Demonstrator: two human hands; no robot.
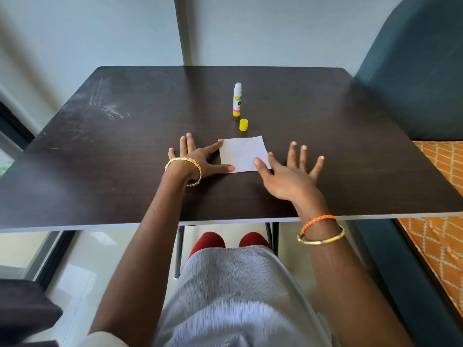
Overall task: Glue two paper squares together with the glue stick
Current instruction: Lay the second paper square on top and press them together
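Observation:
A white paper square (242, 153) lies flat on the dark table (125, 159), near the middle. Only one sheet shows; I cannot tell whether a second lies under it. My left hand (198, 156) rests flat beside it with fingers spread, its index fingertip and thumb tip touching the paper's left edge. My right hand (288, 171) is spread open at the paper's right, thumb on the lower right corner. The uncapped glue stick (237, 99) stands upright behind the paper. Its yellow cap (243, 124) stands between the stick and the paper.
A dark teal sofa (413, 78) with an orange patterned cushion (441, 186) stands close along the table's right side. The table's front edge (100, 227) runs just above my lap. A wall rises behind the table.

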